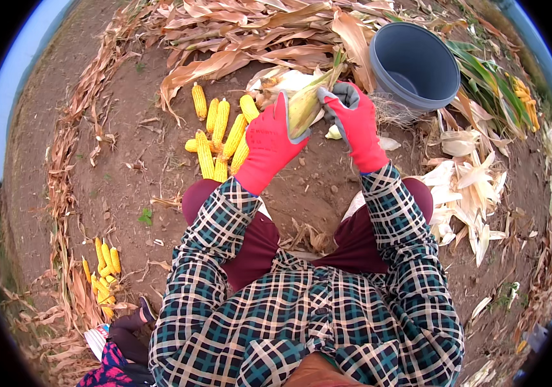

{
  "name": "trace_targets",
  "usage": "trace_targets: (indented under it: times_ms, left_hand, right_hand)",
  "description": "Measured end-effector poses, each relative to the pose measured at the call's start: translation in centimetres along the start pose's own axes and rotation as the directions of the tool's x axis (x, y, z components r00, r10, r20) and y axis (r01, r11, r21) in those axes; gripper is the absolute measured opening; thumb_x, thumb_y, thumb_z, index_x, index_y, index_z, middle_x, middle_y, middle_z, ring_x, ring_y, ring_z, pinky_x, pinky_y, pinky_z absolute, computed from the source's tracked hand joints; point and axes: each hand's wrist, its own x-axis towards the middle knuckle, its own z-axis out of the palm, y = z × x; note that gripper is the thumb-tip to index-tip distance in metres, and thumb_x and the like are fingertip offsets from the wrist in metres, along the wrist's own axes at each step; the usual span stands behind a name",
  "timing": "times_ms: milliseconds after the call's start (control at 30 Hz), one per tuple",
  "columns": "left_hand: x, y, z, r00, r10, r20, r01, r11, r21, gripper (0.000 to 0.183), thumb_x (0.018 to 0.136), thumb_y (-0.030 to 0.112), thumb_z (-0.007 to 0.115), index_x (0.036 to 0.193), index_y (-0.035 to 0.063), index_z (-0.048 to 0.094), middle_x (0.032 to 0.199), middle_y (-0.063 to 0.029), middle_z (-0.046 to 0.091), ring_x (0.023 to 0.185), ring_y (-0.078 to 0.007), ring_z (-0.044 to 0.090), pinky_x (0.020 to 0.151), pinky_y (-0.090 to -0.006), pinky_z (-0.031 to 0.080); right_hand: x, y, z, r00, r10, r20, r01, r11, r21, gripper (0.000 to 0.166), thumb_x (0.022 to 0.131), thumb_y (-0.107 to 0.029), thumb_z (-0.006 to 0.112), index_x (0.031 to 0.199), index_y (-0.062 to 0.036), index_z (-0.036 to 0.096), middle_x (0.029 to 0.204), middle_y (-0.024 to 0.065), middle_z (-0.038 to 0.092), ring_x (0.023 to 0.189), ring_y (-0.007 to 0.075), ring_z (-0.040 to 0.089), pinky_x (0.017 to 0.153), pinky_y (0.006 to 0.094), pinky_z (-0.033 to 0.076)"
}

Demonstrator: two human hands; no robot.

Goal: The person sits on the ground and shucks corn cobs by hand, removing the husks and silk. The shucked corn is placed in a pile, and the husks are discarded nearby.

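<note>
An ear of corn in its green-yellow husk (306, 107) slants up and to the right in front of me. My left hand (272, 142), in a red glove with grey palm and fingertips, is closed around its lower end. My right hand (351, 118), gloved the same way, has its fingers curled at the husk's right edge, by the upper part of the ear. To the left of my left hand lies a pile of husked yellow corn cobs (220, 138) on bare soil. A pale husk-covered ear (283, 82) lies just behind the held one.
A grey plastic bucket (416, 65) stands beyond my right hand. Dry corn stalks (251, 36) cover the ground ahead. Stripped husks (467, 193) are heaped at right. More husked cobs (104, 271) lie at lower left, near a seated person's leg (130, 326).
</note>
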Motion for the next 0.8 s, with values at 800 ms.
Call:
trace_targets:
  times_ms: [800]
  left_hand:
    - [1.2, 0.6, -1.9, 0.977, -0.153, 0.148, 0.195, 0.925, -0.326, 0.078, 0.066, 0.039, 0.08, 0.127, 0.0049, 0.046, 0.11, -0.017, 0.059, 0.099, -0.0331, 0.062, 0.079, -0.0409, 0.05]
  right_hand:
    - [-1.5, -0.7, 1.3, 0.77, -0.509, 0.384, 0.638, 0.626, -0.448, 0.014, 0.079, -0.012, 0.073, 0.088, -0.006, 0.065, 0.072, 0.0091, 0.062, 0.055, 0.0202, 0.055, 0.053, 0.0287, 0.045]
